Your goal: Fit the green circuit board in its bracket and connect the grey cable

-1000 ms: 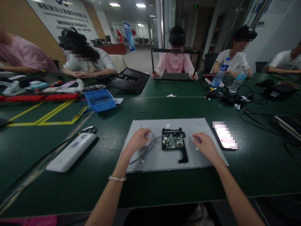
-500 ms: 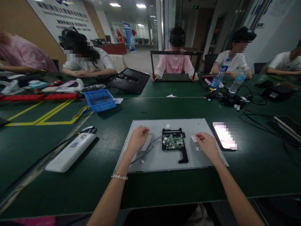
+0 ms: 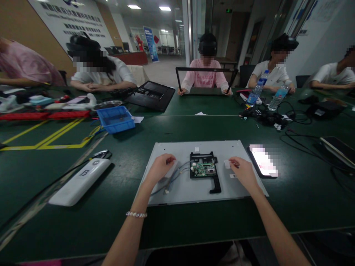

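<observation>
A flat light-grey metal panel [image 3: 183, 192] lies on the table in front of me. On its middle sits a green circuit board [image 3: 203, 169] in a black plastic bracket [image 3: 215, 184], with grey-blue cables [image 3: 177, 173] running left. My left hand [image 3: 161, 168] is over the panel's left side, fingers curled together beside a pale strip [image 3: 173, 168]; whatever is between its fingertips is too small to make out. On the right side, my right hand [image 3: 244, 171] is closed, thumb and finger pinched at the edge of a small white label [image 3: 227, 164]. Another small label [image 3: 233, 176] lies below it.
A lit phone [image 3: 263, 160] lies right of the panel, a white power bank [image 3: 81, 181] with a cable to the left. Further off are a blue bin [image 3: 115, 120], a black casing [image 3: 151, 96], bottles [image 3: 257, 88] and tangled cables. A person opposite holds a black frame [image 3: 206, 69].
The whole view has shifted slightly. Both hands stay at nearly the same spots on the panel, the left one slightly lower. Across the table, the black frame's top edge has tipped a little lower.
</observation>
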Demonstrator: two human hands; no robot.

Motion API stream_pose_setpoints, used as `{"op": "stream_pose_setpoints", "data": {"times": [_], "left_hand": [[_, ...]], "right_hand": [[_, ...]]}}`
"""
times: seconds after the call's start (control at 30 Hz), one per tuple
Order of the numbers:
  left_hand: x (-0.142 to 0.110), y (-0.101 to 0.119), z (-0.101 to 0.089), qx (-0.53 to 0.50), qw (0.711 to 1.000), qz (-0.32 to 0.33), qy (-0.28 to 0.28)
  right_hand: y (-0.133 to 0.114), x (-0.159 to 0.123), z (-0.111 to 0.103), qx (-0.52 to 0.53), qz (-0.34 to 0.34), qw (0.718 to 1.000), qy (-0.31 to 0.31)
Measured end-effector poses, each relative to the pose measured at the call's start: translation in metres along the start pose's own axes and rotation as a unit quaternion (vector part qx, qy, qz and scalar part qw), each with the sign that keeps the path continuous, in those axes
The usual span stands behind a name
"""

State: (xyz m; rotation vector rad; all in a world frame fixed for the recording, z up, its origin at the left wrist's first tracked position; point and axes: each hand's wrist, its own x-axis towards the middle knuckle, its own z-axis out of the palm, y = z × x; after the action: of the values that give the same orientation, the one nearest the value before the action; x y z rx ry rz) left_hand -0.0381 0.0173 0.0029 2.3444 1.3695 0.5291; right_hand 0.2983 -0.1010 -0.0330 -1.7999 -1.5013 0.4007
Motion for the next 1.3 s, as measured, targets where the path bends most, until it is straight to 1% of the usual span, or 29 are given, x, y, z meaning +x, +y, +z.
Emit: {"op": "stream_pose_setpoints", "data": {"times": [0.17, 0.33, 0.5, 0.57, 0.63, 0.73, 0.83, 1.03, 1.1, 1.17, 1.23, 1.3], "left_hand": [[0.001, 0.0, 0.005, -0.025, 0.998, -0.016, 0.055], [0.0, 0.0, 0.008, -0.018, 0.997, -0.017, 0.076], [-0.001, 0.002, 0.009, 0.001, 0.992, 0.012, 0.125], [-0.002, 0.008, 0.009, -0.001, 0.99, 0.025, 0.138], [-0.002, 0.017, 0.008, -0.011, 0.99, 0.04, 0.137], [-0.004, 0.034, 0.007, -0.03, 0.99, 0.075, 0.117], [-0.005, 0.05, 0.008, -0.041, 0.99, 0.1, 0.088], [0.003, 0.075, 0.013, -0.04, 0.993, 0.106, 0.03], [0.004, 0.081, 0.017, -0.031, 0.993, 0.116, 0.009], [0.002, 0.083, 0.021, -0.022, 0.992, 0.122, -0.029], [-0.001, 0.083, 0.025, -0.019, 0.991, 0.111, -0.072], [-0.005, 0.08, 0.029, -0.021, 0.99, 0.095, -0.101]], "right_hand": [[0.0, 0.0, 0.0, -0.01, -0.004, 1.0, 0.001], [0.0, -0.001, 0.0, -0.011, -0.007, 1.0, 0.003], [-0.003, -0.002, -0.001, 0.004, -0.029, 1.0, 0.005], [-0.003, -0.003, -0.001, 0.006, -0.038, 0.999, -0.002], [-0.003, -0.002, 0.0, 0.005, -0.046, 0.999, -0.016], [-0.001, -0.001, 0.002, -0.002, -0.052, 0.998, -0.037], [0.001, 0.0, 0.003, -0.006, -0.05, 0.998, -0.039], [-0.003, -0.001, 0.001, -0.003, -0.053, 0.998, -0.032], [-0.004, -0.001, 0.001, -0.008, -0.052, 0.998, -0.026], [-0.003, -0.001, 0.002, -0.013, -0.051, 0.998, -0.02], [-0.002, -0.001, 0.003, -0.018, -0.051, 0.998, -0.014], [-0.003, -0.001, 0.003, -0.023, -0.052, 0.998, -0.004]]}}
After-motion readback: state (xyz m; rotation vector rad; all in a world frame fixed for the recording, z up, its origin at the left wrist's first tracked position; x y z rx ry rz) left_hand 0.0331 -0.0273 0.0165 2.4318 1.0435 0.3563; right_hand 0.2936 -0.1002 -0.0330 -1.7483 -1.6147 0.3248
